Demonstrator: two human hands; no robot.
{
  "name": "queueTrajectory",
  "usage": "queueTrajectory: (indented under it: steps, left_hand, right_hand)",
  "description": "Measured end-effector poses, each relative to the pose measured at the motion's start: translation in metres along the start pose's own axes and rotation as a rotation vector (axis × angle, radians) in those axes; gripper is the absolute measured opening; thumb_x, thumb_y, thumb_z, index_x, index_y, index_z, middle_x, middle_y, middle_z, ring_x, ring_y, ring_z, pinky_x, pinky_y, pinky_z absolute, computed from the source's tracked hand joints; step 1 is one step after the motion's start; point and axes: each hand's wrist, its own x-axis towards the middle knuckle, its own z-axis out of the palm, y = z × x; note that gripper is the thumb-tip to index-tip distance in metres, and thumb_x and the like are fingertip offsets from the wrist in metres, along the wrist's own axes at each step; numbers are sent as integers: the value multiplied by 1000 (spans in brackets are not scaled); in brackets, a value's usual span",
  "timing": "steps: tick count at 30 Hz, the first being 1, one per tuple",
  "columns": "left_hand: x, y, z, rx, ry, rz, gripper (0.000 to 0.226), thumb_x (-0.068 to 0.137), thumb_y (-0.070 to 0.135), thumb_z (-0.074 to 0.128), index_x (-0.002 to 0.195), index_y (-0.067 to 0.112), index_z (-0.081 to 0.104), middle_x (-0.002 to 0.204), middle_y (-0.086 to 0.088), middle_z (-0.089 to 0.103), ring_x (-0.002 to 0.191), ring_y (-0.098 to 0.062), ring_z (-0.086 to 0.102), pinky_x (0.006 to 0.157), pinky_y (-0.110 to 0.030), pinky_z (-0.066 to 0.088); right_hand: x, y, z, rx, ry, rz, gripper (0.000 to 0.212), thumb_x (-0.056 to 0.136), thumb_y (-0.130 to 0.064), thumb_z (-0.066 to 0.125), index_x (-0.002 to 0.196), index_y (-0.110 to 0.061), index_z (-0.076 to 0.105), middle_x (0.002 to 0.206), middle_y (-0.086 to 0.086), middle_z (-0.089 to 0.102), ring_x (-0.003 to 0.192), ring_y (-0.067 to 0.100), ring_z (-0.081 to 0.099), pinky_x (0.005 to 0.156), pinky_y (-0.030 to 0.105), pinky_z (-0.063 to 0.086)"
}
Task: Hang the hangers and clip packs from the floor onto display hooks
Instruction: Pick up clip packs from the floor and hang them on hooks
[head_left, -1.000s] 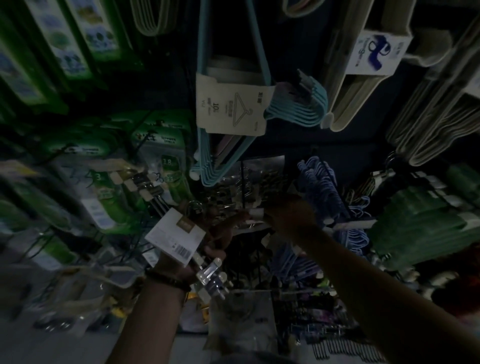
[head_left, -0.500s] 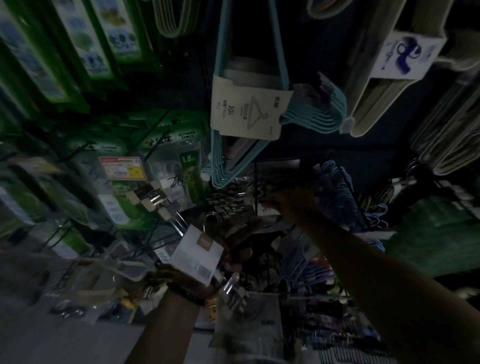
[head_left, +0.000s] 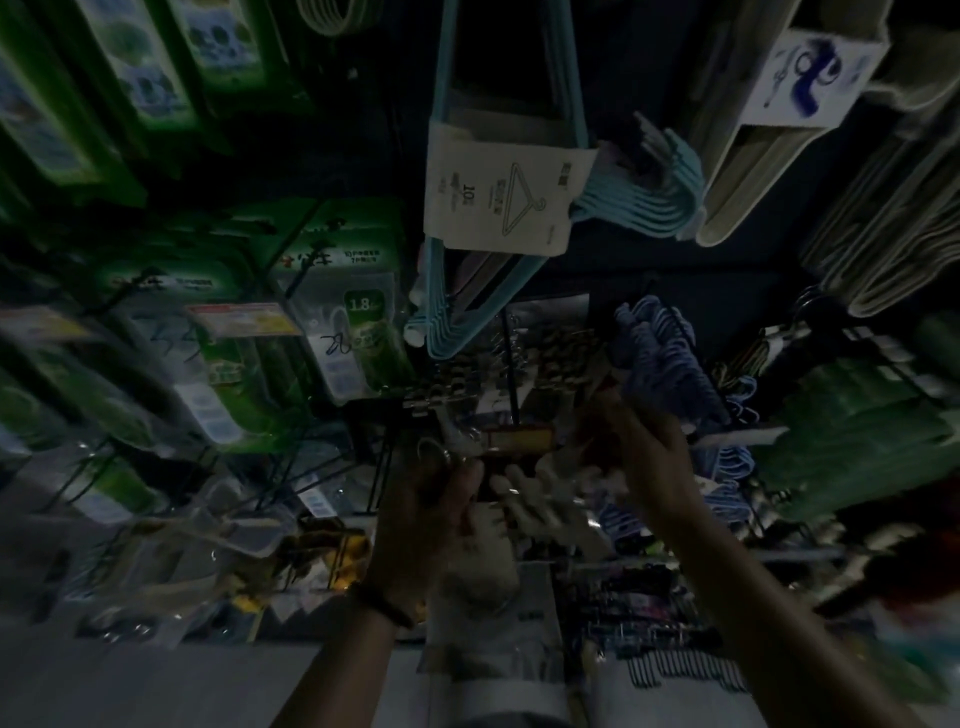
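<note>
The view is dark and blurred. My left hand (head_left: 431, 504) grips a bundle of pale clip hangers (head_left: 540, 501) near its metal hook ring (head_left: 434, 453); the bundle lies across toward the right. My right hand (head_left: 641, 457) is at the bundle's right end with curled fingers, and blur hides whether it holds anything. Just above the bundle a display hook's price tag (head_left: 519, 439) juts out in front of hanging metal clip packs (head_left: 467, 374).
Light blue hangers with a card label (head_left: 496, 208) hang overhead. Dark blue hangers (head_left: 660, 353) and green hangers (head_left: 857, 426) fill the right; green packs (head_left: 358, 332) fill the left. Clear bagged packs (head_left: 208, 525) sit low left above the pale floor (head_left: 156, 686).
My left hand has moved right and up to the price-tagged hook, and the bundle has swung from hanging down-left to lying across. My right hand has drawn back right from the hook.
</note>
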Motion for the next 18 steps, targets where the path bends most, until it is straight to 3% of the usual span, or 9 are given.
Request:
queueTrajectory:
  steps: [2, 4, 6, 9, 12, 15, 18]
  left_hand:
    - [2, 15, -1, 166, -86, 169, 21, 86, 48, 79, 81, 29, 72, 79, 6, 75, 81, -8, 74, 76, -33, 58]
    - [11, 22, -4, 314, -184, 229, 16, 91, 44, 79, 83, 31, 72, 80, 11, 75, 82, -6, 73, 75, -28, 56]
    - [17, 26, -4, 442, -237, 250, 14, 92, 47, 76, 86, 34, 72, 82, 15, 74, 81, 0, 71, 73, -25, 55]
    - [24, 23, -2, 658, -234, 332, 47, 81, 79, 59, 98, 38, 71, 95, 18, 70, 86, 1, 66, 77, -24, 55]
    - [25, 16, 2, 735, -212, 369, 68, 76, 92, 45, 109, 38, 71, 102, 19, 66, 90, 0, 60, 78, -22, 51]
    - [23, 16, 10, 668, -173, 373, 52, 81, 83, 52, 105, 41, 71, 90, 23, 67, 82, 9, 61, 68, -9, 46]
    - [23, 18, 16, 695, -158, 405, 42, 86, 75, 60, 105, 39, 70, 91, 23, 67, 81, 10, 60, 67, -7, 45]
  right_hand:
    - [-11, -13, -7, 113, -141, 86, 51, 104, -47, 48, 101, -4, 77, 99, 23, 77, 81, 35, 75, 66, 36, 58]
    - [-11, -23, -15, 39, -304, 123, 55, 101, -54, 52, 114, -6, 75, 111, 23, 76, 95, 39, 74, 76, 42, 59]
    - [-13, -32, -21, -276, -436, 61, 42, 99, -48, 61, 122, -16, 75, 115, 10, 78, 104, 28, 75, 86, 46, 60]
    - [-22, -46, -23, -924, -569, -94, 25, 100, -39, 70, 124, -34, 75, 111, -18, 76, 95, -2, 72, 80, 29, 61]
    - [-32, -48, -12, -1121, -540, -116, 39, 95, -45, 75, 133, -43, 67, 117, -26, 71, 97, -9, 67, 82, 20, 58]
    - [-38, -33, 2, -1135, -398, -290, 48, 87, -43, 84, 131, -41, 68, 123, -17, 73, 101, 4, 69, 78, 17, 52]
    - [-40, -15, 11, -1256, -270, -431, 37, 82, -42, 88, 117, -41, 76, 110, -11, 76, 90, 15, 72, 69, 27, 53]
